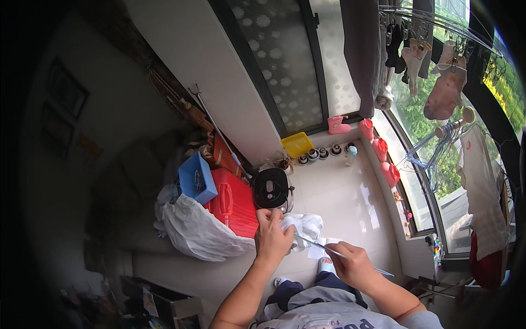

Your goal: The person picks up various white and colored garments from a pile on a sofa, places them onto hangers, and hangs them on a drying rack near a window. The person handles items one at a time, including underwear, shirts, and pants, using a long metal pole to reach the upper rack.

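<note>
My left hand (272, 238) pinches a white cloth (309, 223) that hangs bunched beyond the fingers. One end of a thin blue-grey rod (313, 243), perhaps a wire clothes hanger seen edge-on, meets the cloth beside my left thumb. My right hand (354, 262) is closed around the rod farther along, and its other end sticks out past the wrist. Part of the cloth is hidden behind my left hand. White sheets of paper (316, 251) lie on the floor below.
A black-lidded appliance (259, 193), a red plastic container (226, 189) and a blue bin (204, 174) stand ahead left. Small pots (323, 153) and a yellow tray (296, 144) line the wall. Blue wire hangers (431, 154) and socks (415, 61) hang by the window at right.
</note>
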Motion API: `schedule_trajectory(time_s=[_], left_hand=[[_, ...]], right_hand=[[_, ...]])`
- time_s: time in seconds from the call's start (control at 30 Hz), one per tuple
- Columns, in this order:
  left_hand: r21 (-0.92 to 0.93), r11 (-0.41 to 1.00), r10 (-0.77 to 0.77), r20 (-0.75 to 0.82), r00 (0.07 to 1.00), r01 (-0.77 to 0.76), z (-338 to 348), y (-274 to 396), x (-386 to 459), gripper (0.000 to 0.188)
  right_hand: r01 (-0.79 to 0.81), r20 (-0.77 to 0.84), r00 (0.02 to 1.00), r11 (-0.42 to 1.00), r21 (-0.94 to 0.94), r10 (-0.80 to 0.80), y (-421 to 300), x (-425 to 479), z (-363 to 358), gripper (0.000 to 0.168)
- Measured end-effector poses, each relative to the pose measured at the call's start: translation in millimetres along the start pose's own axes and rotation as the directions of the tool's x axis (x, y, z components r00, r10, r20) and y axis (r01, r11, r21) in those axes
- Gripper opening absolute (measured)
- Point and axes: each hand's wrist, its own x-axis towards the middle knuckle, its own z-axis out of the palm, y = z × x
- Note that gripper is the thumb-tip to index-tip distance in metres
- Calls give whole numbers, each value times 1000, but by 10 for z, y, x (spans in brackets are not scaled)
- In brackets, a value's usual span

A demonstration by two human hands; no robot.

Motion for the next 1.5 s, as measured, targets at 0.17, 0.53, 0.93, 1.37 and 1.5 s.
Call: schedule_trajectory(time_s=[0.17,0.53,0.93,1.37,1.5], left_hand=[[-122,965,228,-36,973,-231,-282,137,-85,22],[-145,984,11,-534,846,-104,-409,-698,-388,60],[-261,867,161,-658,736,-424,-1921,-524,274,8],[-181,892,169,-716,678,-414,-2723,-299,220,26],[312,930,347,-565,749,-195,-2738,-204,161,25]], right_hand=[[139,-63,989,986,96,-133,99,473,163,9],[179,-215,974,813,554,-68,-118,782,-497,11],[112,-149,988,793,599,-26,340,709,-398,15],[151,-172,985,375,915,23,-6,991,377,21],[157,-146,987,463,872,-61,-173,1144,378,19]])
